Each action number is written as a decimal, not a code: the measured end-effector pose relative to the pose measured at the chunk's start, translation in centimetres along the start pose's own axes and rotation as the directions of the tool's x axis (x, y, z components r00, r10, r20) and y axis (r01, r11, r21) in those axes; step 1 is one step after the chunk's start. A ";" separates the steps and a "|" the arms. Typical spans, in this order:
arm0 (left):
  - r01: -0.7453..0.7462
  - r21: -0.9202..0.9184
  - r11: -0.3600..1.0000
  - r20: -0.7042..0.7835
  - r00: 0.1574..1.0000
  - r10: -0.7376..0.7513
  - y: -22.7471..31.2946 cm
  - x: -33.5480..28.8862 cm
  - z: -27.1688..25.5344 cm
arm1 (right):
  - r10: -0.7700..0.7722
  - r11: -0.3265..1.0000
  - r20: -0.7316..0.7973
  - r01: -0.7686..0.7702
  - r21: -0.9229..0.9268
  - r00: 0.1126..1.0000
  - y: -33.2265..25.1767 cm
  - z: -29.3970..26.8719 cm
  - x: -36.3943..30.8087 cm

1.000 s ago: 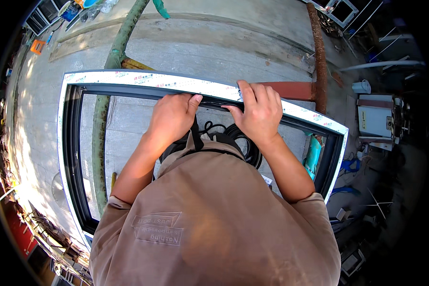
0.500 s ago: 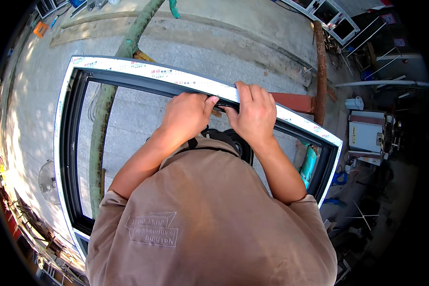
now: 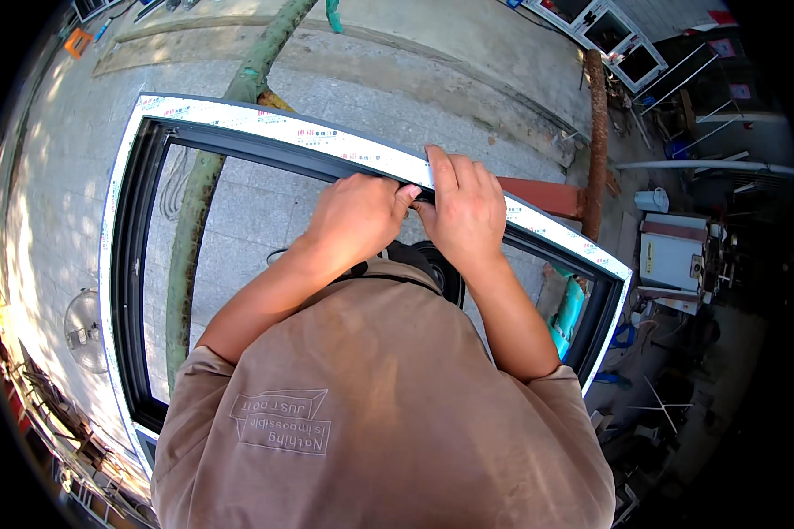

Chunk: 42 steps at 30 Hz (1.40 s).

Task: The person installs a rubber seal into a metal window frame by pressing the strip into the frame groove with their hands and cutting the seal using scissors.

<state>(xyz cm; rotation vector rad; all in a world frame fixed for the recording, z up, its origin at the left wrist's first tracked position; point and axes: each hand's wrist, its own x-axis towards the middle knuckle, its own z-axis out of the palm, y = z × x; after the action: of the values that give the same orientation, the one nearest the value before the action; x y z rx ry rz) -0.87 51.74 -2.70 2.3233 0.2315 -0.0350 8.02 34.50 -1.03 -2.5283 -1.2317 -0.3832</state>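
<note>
A large window frame (image 3: 265,123), dark on its inner edges and covered with white printed film on its face, lies spread out around me. At its far side my left hand (image 3: 357,214) is closed against the dark inner edge, fingers curled under and thumb pressed toward the right. Whatever it pinches there is hidden. Right beside it, my right hand (image 3: 463,204) grips the same far bar, its fingers bent over the white film and its thumb on the inner edge. The two thumbs nearly meet.
A green pole (image 3: 190,256) runs beneath the frame on the left. At the right are a red-brown beam (image 3: 543,197), a rusty post (image 3: 596,132) and a teal-wrapped piece (image 3: 569,313). A standing fan (image 3: 84,331) is at the left, a white bucket (image 3: 651,200) at the right.
My left hand has slid slightly right along the bar, toward the right hand. My right hand has shifted a little left. The view has tilted slightly.
</note>
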 end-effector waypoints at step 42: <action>0.218 -0.521 0.825 0.032 0.971 -0.236 -21.5 -9.2 1.1 | 0.034 0.996 0.071 -0.028 -0.086 0.997 -0.1 0.4 0.4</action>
<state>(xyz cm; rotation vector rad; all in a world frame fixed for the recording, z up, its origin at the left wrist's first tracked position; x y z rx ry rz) -13.71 64.02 -17.95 1.7415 0.4746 -0.0456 8.20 34.96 -1.23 -2.6519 -1.2253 -0.3469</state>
